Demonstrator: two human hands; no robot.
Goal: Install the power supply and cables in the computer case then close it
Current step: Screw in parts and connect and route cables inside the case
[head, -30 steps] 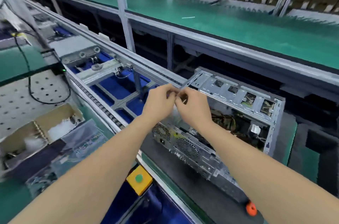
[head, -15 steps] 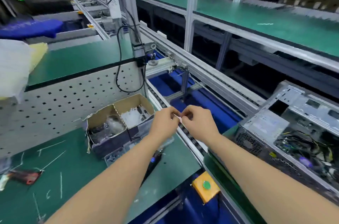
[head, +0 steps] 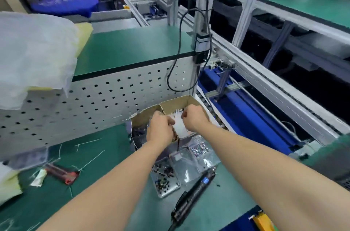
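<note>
Both my hands reach into a torn cardboard box [head: 191, 101] that stands against the perforated panel. Its right compartment holds a bundle of white cable ties [head: 179, 126]. My right hand [head: 195, 118] has its fingers curled down into the top of the bundle. My left hand [head: 160, 129] hovers over the box divider, its curled fingertips pinching at the bundle's left edge. The computer case and power supply are out of view, apart from a grey grille corner [head: 345, 181] at the right edge.
Clear trays of screws [head: 166, 179] lie in front of the box, and a black electric screwdriver [head: 193, 194] lies beside them. A red-handled cutter [head: 62, 174] and loose tie offcuts lie on the green mat to the left. The conveyor rail [head: 265, 86] runs along the right.
My view has swung left, from the open computer case to the bench. Both hands moved from the case to the box, still close together, and now dip into the cable ties.
</note>
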